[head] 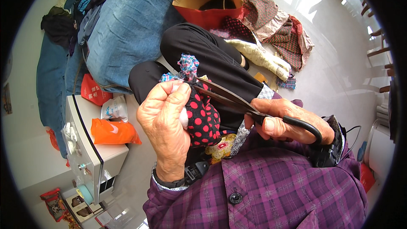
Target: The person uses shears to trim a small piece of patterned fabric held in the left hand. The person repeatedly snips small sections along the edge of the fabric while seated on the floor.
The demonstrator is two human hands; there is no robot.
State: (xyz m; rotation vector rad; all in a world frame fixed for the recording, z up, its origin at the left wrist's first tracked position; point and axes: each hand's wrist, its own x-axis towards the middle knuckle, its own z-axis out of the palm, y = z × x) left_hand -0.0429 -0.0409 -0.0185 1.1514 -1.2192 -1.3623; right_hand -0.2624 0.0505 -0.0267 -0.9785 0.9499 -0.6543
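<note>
My left hand pinches a stuffed cloth piece, black with red polka dots, near its top. White stuffing shows at its side, by my fingers. A gathered tuft of blue and pink plaid cloth stands up from the top end. In my right hand is a pair of scissors with black handles. The blades lie slightly apart, and their tips reach the base of the plaid tuft. Whether they touch the cloth I cannot tell.
Beyond my knees stands a red paper bag beside patterned fabrics and a cream stuffed cloth piece. A denim-covered bed or seat is at upper left. A white cabinet at left holds an orange bag.
</note>
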